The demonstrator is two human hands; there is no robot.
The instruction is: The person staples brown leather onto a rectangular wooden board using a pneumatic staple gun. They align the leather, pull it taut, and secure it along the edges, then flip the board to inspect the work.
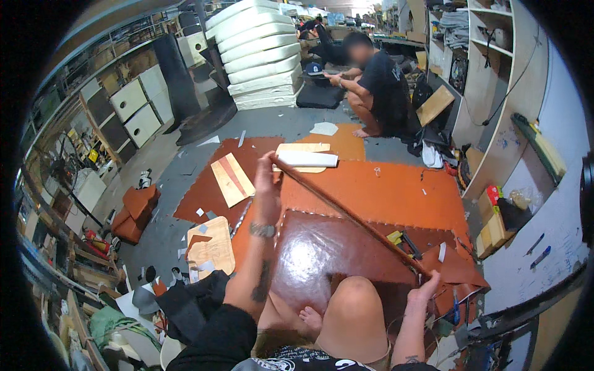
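Observation:
A long, narrow brown strip [349, 214], which looks like leather seen edge-on, stretches in a straight slant in front of me. My left hand [268, 193] grips its far upper end, fingers closed. Its near lower end sits at my right hand [424, 290], whose fingers are bent around it and partly hidden. Beneath the strip a glossy dark brown leather sheet [309, 255] covers the floor before my knees. An orange leather sheet [396, 189] lies beyond it, under the strip's far half.
Pale wooden templates [232, 179] and a white bar [307, 159] lie on the hides. Yellow-and-black tools [396, 237] rest by the strip's lower end. A person [380, 86] squats at the back near stacked white foam cushions [257, 55]. Shelving [495, 93] stands right.

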